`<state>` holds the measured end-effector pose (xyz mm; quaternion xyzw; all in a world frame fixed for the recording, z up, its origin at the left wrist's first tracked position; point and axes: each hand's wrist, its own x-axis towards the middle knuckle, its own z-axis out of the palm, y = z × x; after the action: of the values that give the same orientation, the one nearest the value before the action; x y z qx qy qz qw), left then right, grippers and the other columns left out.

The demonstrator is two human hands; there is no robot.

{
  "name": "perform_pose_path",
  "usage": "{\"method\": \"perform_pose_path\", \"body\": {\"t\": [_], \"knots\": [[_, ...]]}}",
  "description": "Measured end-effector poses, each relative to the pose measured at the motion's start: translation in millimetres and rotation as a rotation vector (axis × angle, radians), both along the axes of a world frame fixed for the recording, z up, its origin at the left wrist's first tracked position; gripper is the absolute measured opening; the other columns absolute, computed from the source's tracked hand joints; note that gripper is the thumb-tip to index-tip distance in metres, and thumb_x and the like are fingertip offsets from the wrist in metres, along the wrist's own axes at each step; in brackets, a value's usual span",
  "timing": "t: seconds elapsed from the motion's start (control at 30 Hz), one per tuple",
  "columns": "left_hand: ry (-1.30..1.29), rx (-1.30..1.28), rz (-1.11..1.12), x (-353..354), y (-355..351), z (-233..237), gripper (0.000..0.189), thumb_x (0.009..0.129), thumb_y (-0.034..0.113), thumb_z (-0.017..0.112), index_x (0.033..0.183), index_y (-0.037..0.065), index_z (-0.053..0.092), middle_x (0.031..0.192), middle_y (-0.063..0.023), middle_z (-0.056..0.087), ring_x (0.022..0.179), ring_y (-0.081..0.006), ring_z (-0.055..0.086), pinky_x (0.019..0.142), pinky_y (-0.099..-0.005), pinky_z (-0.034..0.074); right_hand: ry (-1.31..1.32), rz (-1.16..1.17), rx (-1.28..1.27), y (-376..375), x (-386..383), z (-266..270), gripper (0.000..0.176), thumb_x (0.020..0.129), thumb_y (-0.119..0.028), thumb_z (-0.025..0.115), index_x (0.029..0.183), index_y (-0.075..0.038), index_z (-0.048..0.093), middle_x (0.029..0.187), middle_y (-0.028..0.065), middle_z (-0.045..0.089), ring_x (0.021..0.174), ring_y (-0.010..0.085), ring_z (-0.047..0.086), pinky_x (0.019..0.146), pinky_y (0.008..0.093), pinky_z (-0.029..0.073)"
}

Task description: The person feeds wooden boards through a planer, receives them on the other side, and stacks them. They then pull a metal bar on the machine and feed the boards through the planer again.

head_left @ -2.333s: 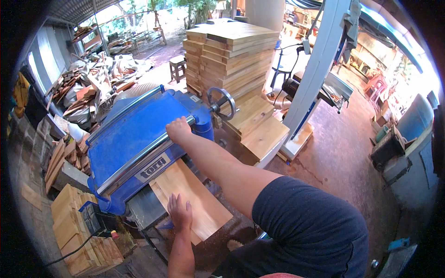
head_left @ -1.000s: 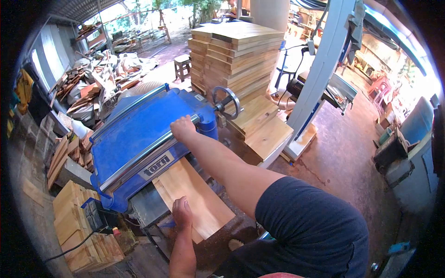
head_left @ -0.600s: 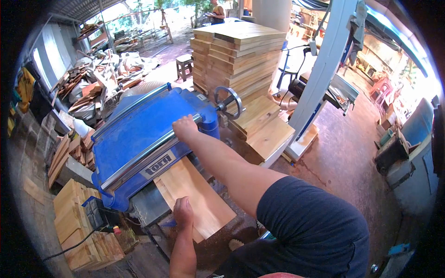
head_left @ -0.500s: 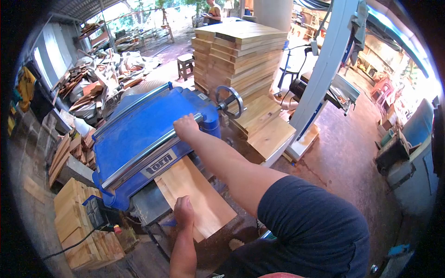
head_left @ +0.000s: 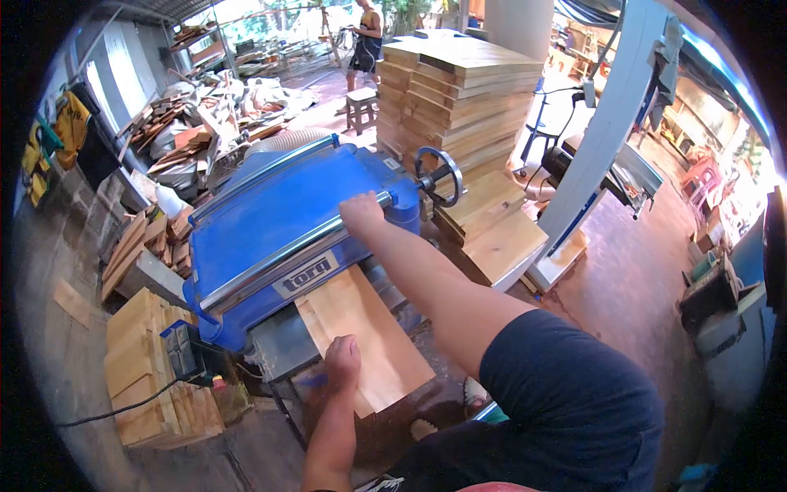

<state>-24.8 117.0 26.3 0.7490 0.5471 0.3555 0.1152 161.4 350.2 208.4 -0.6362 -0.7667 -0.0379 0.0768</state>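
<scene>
A pale wooden board (head_left: 369,320) slants out of the front of a blue thickness planer (head_left: 279,213) marked "torq". Its far end is hidden under the machine. My left hand (head_left: 343,361) is closed at the board's left edge, thumb on top; the fingers below are hidden. Farther up, my right hand (head_left: 361,213) wraps around the front chrome roller (head_left: 283,261) on top of the planer, near its right end. A handwheel (head_left: 440,176) stands just beyond that hand.
Behind the planer rises a tall stack of boards (head_left: 459,90), with more boards (head_left: 504,246) lower down. Wood blocks (head_left: 135,369) and a switch box (head_left: 190,354) sit at left. Scrap wood (head_left: 176,131) is heaped behind. A person (head_left: 366,45) stands in back near a stool (head_left: 361,107).
My view has shifted, so the planer, board and stack appear farther right and slightly higher. Both hands keep their places. More of the person in the background shows.
</scene>
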Motion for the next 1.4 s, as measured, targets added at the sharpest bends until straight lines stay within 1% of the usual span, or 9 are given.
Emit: {"method": "perform_pose_path", "body": {"t": [0.1, 0.23, 0.3, 0.47, 0.53, 0.7, 0.77, 1.07, 1.4], "knots": [[0.001, 0.012, 0.004, 0.7, -0.4, 2.6, 0.014, 0.084, 0.008, 0.058, 0.097, 0.007, 0.064, 0.088, -0.0134, 0.063, 0.087, -0.0343, 0.061, 0.079, -0.0442, 0.049, -0.049, -0.016, -0.067, -2.8, 0.1, 7.0, 0.026, 0.092, -0.018, 0.050, 0.105, -0.015, 0.072, 0.110, 0.0072, 0.070, 0.108, 0.0245, 0.062, 0.090, 0.0423, 0.039], [-0.014, 0.047, -0.009, -0.5, 2.3, -2.9, 0.012, 0.083, 0.009, 0.060, 0.095, 0.007, 0.064, 0.085, -0.0122, 0.063, 0.084, -0.0334, 0.061, 0.078, -0.0437, 0.050, -0.046, -0.004, -0.048, 1.9, 0.3, 0.2, 0.027, 0.092, -0.018, 0.049, 0.106, -0.015, 0.072, 0.110, 0.0075, 0.070, 0.109, 0.0242, 0.062, 0.090, 0.0428, 0.039], [-0.018, 0.046, -0.004, -0.3, 2.2, -5.2, 0.011, 0.083, 0.009, 0.060, 0.094, 0.008, 0.064, 0.085, -0.0122, 0.063, 0.084, -0.0334, 0.061, 0.077, -0.0436, 0.050, -0.009, -0.016, -0.031, 6.9, 1.1, -5.0, 0.022, 0.084, -0.012, 0.058, 0.103, -0.015, 0.069, 0.107, 0.0088, 0.069, 0.108, 0.0257, 0.062, 0.091, 0.0436, 0.041], [0.010, 0.094, 0.014, -0.7, 3.3, -11.1, 0.009, 0.083, 0.009, 0.061, 0.092, 0.008, 0.063, 0.085, -0.0122, 0.063, 0.084, -0.0336, 0.061, 0.077, -0.0438, 0.049, -0.037, 0.020, 0.017, 1.5, 1.6, -3.5, 0.019, 0.086, -0.015, 0.054, 0.099, -0.015, 0.068, 0.102, 0.0074, 0.069, 0.104, 0.0251, 0.062, 0.087, 0.0425, 0.041], [-0.005, 0.086, -0.003, -0.7, 4.3, -11.6, 0.009, 0.082, 0.009, 0.062, 0.092, 0.008, 0.062, 0.085, -0.0120, 0.063, 0.083, -0.0337, 0.061, 0.076, -0.0440, 0.049, -0.049, 0.019, -0.006, 1.2, 3.1, -2.4, 0.024, 0.091, -0.017, 0.052, 0.103, -0.015, 0.072, 0.110, 0.0070, 0.070, 0.107, 0.0244, 0.063, 0.091, 0.0432, 0.040], [-0.004, 0.081, 0.007, 0.4, 1.1, -3.4, 0.011, 0.081, 0.009, 0.063, 0.092, 0.008, 0.062, 0.085, -0.0118, 0.063, 0.083, -0.0334, 0.061, 0.076, -0.0439, 0.049, -0.059, 0.017, -0.031, 0.5, 2.7, -2.1, 0.024, 0.091, -0.016, 0.052, 0.104, -0.015, 0.072, 0.111, 0.0074, 0.070, 0.108, 0.0244, 0.063, 0.091, 0.0439, 0.041], [0.000, 0.079, 0.017, 0.7, 0.7, -1.0, 0.011, 0.081, 0.009, 0.063, 0.092, 0.008, 0.062, 0.086, -0.0118, 0.063, 0.083, -0.0332, 0.061, 0.076, -0.0437, 0.049, -0.043, 0.019, 0.013, 2.4, 3.5, -5.6, 0.022, 0.086, -0.015, 0.054, 0.103, -0.016, 0.067, 0.105, 0.0080, 0.068, 0.106, 0.0261, 0.062, 0.091, 0.0444, 0.040], [-0.042, 0.049, 0.023, 2.3, -0.6, -1.0, 0.010, 0.081, 0.010, 0.062, 0.091, 0.007, 0.062, 0.086, -0.0121, 0.063, 0.085, -0.0331, 0.061, 0.077, -0.0434, 0.049, -0.081, 0.017, -0.022, 1.7, 3.5, -3.5, 0.023, 0.085, -0.016, 0.055, 0.105, -0.016, 0.066, 0.107, 0.0090, 0.068, 0.109, 0.0261, 0.061, 0.092, 0.0448, 0.041], [-0.043, 0.062, 0.026, 3.0, -1.6, 4.3, 0.011, 0.081, 0.009, 0.063, 0.092, 0.008, 0.062, 0.086, -0.0113, 0.063, 0.084, -0.0328, 0.062, 0.077, -0.0437, 0.049, -0.089, 0.011, -0.038, 0.1, 2.7, 0.5, 0.023, 0.091, -0.017, 0.052, 0.105, -0.016, 0.070, 0.109, 0.0078, 0.070, 0.107, 0.0244, 0.063, 0.091, 0.0437, 0.041]]}}
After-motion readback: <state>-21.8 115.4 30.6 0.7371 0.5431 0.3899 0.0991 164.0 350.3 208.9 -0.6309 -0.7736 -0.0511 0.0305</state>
